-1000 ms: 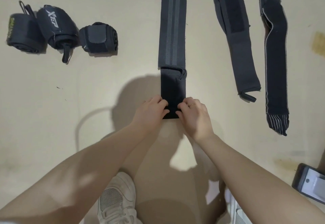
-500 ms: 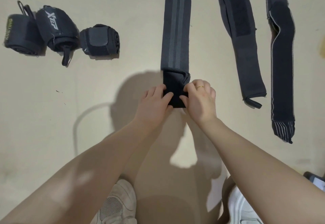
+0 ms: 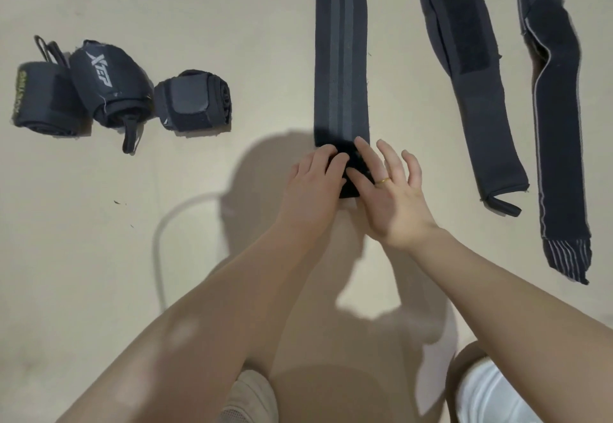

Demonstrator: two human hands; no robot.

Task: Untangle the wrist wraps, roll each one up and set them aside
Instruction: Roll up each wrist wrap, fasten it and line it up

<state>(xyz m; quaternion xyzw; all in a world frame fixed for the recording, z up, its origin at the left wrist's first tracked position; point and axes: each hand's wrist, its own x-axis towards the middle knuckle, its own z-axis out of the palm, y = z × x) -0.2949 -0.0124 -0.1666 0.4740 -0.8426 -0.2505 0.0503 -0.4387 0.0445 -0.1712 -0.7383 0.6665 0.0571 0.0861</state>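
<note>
A long dark grey striped wrist wrap lies flat on the floor, running away from me. Its near end is rolled into a small black roll. My left hand grips the roll's left side with curled fingers. My right hand, wearing a gold ring, presses on the roll's right side with its outer fingers spread. Two more flat wraps lie to the right: one marked XUEYING and a grey-edged one. Three rolled wraps sit at the left.
The floor is plain beige. My white shoes show at the bottom edge, beside my knees. My shadow falls around the hands.
Both hands have rolled the wrap's near end further away from me, so the roll is thicker and the folded flap is gone. My right fingers have spread out.
</note>
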